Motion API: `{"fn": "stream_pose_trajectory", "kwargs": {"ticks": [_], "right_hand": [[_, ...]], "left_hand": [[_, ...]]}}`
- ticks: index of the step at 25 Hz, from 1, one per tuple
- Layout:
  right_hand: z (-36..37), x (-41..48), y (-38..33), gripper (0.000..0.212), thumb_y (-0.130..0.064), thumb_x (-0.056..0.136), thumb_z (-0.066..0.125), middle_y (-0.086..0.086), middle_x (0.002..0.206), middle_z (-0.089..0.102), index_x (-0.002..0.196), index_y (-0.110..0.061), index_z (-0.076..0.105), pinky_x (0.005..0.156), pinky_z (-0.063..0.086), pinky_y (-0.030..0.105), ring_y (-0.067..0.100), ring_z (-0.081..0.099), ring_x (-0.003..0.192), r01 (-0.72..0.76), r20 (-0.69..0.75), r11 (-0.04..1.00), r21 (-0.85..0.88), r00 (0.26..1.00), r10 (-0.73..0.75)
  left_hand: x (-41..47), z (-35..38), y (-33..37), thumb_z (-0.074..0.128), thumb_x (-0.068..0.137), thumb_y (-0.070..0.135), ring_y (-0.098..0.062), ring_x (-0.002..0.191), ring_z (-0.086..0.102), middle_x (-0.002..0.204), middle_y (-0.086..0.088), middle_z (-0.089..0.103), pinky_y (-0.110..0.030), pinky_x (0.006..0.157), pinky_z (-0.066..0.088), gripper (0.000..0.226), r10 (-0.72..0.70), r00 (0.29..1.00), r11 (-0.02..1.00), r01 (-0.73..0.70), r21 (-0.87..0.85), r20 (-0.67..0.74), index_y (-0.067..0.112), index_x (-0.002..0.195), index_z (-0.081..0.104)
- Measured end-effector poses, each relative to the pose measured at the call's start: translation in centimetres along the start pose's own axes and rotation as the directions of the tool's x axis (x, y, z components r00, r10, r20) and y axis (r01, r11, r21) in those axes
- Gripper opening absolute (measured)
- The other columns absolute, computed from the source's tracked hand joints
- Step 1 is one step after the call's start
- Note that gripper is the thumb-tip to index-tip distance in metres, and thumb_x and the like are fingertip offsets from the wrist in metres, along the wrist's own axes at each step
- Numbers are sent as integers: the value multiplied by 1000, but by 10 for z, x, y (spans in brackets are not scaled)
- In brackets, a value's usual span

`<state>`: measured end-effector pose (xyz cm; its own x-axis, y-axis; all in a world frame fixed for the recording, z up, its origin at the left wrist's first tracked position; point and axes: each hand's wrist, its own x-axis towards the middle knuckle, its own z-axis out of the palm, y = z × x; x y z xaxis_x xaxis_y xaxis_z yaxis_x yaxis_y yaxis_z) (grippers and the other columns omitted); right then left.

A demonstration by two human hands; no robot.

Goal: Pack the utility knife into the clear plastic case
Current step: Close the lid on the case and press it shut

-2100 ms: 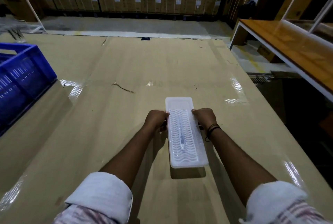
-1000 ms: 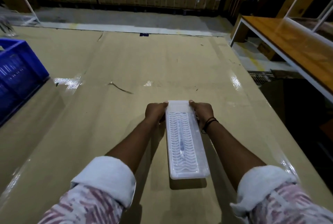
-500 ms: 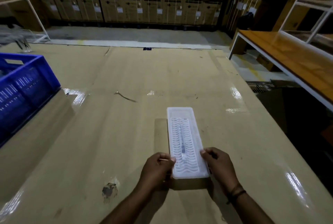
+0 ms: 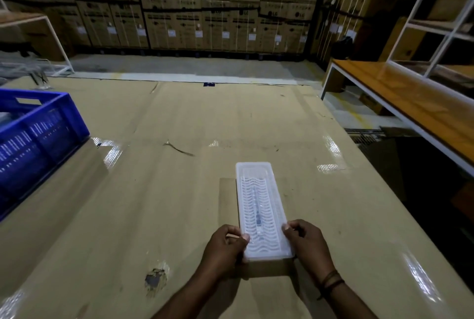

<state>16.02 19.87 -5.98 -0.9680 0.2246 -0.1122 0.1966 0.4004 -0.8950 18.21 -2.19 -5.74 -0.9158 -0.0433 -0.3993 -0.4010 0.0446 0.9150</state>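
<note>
A long clear plastic case [image 4: 260, 205] lies lengthwise on the cardboard-covered table [image 4: 159, 190], its ribbed lid down. Through the lid the utility knife [image 4: 257, 216] shows faintly as a thin strip along the middle. My left hand [image 4: 225, 248] grips the case's near left corner, thumb on the lid edge. My right hand [image 4: 306, 244] holds the near right corner the same way. Both hands pinch the near end of the case against the table.
A blue slotted crate [image 4: 38, 134] stands at the table's left edge. A wooden bench [image 4: 410, 103] with a white frame runs along the right, across a dark gap. Stacked cartons [image 4: 205, 10] fill the back wall. A scuffed hole [image 4: 155, 279] marks the cardboard near my left arm.
My hands slid from the far end of the case back to its near corners. Over the last half second they hardly moved and the case stayed in place.
</note>
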Motion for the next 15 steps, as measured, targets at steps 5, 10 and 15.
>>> {"fn": "stream_pose_trajectory", "kwargs": {"ticks": [5, 10, 15], "right_hand": [[0, -2, -7, 19, -28, 92, 70, -1, 77, 75, 77, -16, 71, 68, 50, 33, 18, 68, 75, -6, -10, 997, -73, 1000, 5], [-3, -7, -25, 18, -28, 95, 65, -3, 80, 69, 84, -14, 69, 60, 44, 23, 8, 62, 74, 29, 6, 967, -252, 1000, -29], [-2, 3, -44, 27, -26, 91, 68, 1, 110, 60, 116, -21, 60, 83, 47, 25, 15, 61, 94, 141, 29, 926, -350, 990, -139]], "left_hand": [[0, 0, -1, 75, 93, 27, -29, 66, 70, 83, -13, 73, -52, 58, 63, 16, 2, 1000, 1000, -2, 9, -4, 16, 97, 64], [-4, 1, 4, 76, 92, 30, -25, 61, 69, 80, -13, 74, -40, 52, 60, 19, -32, 999, 999, 33, 20, -13, 15, 99, 66], [-2, -10, 13, 80, 86, 27, -16, 53, 67, 70, -1, 75, -30, 58, 54, 17, 68, 998, 990, -65, 122, -16, 16, 95, 70]]}}
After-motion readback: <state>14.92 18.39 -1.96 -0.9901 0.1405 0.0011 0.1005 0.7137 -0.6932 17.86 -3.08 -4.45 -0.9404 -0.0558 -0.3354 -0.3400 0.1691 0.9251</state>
